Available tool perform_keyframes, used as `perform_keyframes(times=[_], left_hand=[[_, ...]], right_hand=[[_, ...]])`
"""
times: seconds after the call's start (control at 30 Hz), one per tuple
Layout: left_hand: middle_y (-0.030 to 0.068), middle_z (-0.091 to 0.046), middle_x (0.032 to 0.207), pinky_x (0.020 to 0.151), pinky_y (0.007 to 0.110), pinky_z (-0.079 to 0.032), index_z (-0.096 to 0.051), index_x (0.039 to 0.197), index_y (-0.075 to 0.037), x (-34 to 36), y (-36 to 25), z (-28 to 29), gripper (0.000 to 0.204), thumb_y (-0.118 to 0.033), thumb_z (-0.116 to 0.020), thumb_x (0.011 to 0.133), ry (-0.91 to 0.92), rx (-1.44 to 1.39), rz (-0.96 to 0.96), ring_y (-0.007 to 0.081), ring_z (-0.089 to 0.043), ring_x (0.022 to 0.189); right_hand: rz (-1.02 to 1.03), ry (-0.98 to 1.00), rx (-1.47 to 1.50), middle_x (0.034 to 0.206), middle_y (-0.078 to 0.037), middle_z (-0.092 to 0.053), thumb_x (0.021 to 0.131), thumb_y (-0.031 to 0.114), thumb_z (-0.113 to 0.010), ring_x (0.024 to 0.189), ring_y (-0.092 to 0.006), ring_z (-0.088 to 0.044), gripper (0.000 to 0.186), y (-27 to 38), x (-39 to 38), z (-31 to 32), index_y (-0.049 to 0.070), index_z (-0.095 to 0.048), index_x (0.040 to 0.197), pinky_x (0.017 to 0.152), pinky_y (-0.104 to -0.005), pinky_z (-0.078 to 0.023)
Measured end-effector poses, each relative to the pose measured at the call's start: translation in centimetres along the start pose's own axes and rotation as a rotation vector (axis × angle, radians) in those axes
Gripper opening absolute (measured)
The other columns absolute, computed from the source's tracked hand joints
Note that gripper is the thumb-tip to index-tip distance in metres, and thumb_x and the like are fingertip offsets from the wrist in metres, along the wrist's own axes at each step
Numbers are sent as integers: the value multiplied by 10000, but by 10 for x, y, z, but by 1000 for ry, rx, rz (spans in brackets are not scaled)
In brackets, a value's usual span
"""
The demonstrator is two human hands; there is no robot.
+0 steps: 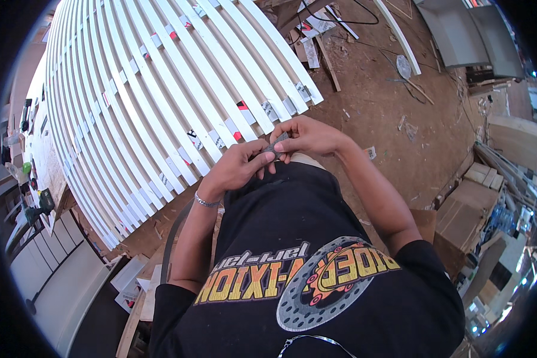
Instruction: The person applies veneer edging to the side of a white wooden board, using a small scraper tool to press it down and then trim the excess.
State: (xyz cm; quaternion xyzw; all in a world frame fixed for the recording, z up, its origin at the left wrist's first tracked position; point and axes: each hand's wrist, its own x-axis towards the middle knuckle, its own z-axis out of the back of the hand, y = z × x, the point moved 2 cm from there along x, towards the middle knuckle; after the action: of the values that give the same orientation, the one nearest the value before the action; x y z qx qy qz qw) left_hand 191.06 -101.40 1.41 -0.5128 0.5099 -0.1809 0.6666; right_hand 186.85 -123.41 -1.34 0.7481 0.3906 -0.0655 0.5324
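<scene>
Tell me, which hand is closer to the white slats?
Left. The left hand sits right at the edge of the white slats. The right hand is further off to the side, over the dirt floor. Both pinch a small grey piece.

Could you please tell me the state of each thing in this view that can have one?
Left hand: closed in a grip on the small grey piece, held in front of the body.
Right hand: fingertips pinching the same piece from the other side.
Small grey piece: held between both hands, off any surface.
White slats: lying side by side in a row, labels stuck near their ends.
Metal bracelet: worn on the left wrist.
</scene>
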Motion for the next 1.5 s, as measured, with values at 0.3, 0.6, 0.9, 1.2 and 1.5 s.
perform_keyframes(times=[0.3, 0.6, 0.9, 1.2, 1.5], left_hand=[[24, -738, 864, 706, 270, -542, -744, 1082, -21, -2, 9, 8, 268, -270, -646, 1084, 147, -85, -41, 92, -645, 739], [45, -736, 857, 716, 296, -554, -714, 1144, -12, 8, 20, 25, 249, -243, -665, 1063, -87, -76, 4, 110, -663, 743], [208, -777, 978, 836, 468, -585, -707, 1227, -61, 64, 42, 66, 408, -336, -759, 931, -656, 595, -1, 373, -757, 920], [199, -781, 1012, 875, 505, -573, -715, 1164, -99, 63, 44, 58, 318, -297, -764, 921, -581, 598, 57, 418, -740, 989], [202, -778, 1015, 879, 502, -577, -705, 1138, -80, 62, 44, 58, 300, -289, -765, 931, -577, 601, 64, 416, -739, 994]], right_hand=[[41, 142, 394, 942, -46, -741, 1011, 135, -740, 806, -127, -734, 185, -48, 12, -2, 21, -678, 1143, 770, -294, -613], [110, -222, 444, 965, -53, -740, 983, 174, -770, 814, -132, -694, 209, -51, 22, -5, 16, -730, 1114, 759, -304, -584], [151, -873, -372, 880, -107, -753, 959, 224, -743, 818, -177, -707, 267, -26, 42, -8, 7, -780, 1109, 741, -372, -556], [285, -979, -896, 880, -196, -744, 937, 159, -747, 819, -350, -739, 184, -20, 70, -29, -23, -739, 967, 752, -425, -570], [310, -918, -1217, 892, -220, -681, 997, 164, -627, 858, -433, -698, 165, -40, 86, -41, 11, -647, 937, 757, -532, -569]])
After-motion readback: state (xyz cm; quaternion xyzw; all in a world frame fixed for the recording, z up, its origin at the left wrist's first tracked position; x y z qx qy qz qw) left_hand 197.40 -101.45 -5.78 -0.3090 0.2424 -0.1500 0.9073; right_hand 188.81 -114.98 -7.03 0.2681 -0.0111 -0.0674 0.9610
